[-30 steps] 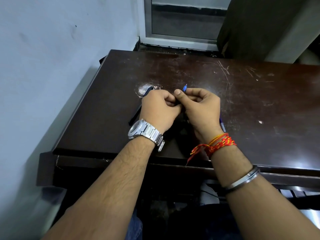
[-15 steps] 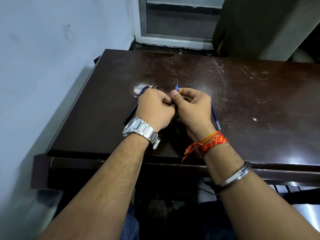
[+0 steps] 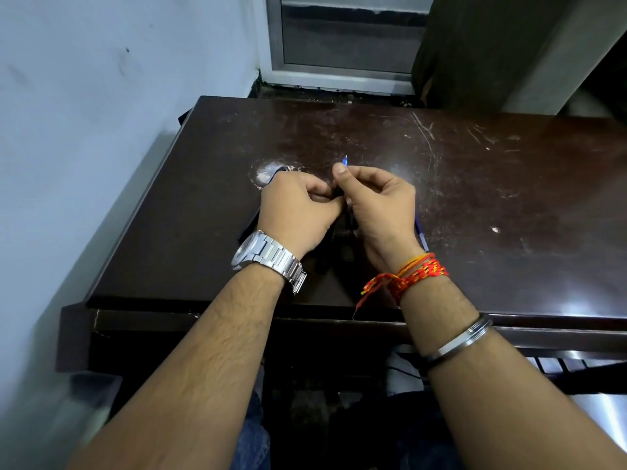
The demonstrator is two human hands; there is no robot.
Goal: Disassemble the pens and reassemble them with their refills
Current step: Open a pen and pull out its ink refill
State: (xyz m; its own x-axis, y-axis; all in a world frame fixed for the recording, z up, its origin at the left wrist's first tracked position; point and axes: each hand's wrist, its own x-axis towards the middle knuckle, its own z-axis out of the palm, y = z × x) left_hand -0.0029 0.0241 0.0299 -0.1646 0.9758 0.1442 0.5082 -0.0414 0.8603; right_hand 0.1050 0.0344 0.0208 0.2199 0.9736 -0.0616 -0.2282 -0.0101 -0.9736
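Observation:
My left hand and my right hand meet over the middle of the dark table. The right hand's thumb and fingers pinch a thin blue pen refill, whose tip sticks up above the thumb. A dark pen piece shows between the two hands, and the left hand's fingers close on its upper end. Most of it is hidden by the palms. A dark pen lies on the table under the left hand. A blue pen part lies behind the right wrist.
The table's left side runs close to a pale wall. A window frame and a dark curtain stand behind the far edge. A round pale mark is on the tabletop by the left hand.
Both hands stay pressed together on the same parts. The right thumb has slid up closer to the blue tip. The view has shifted slightly.

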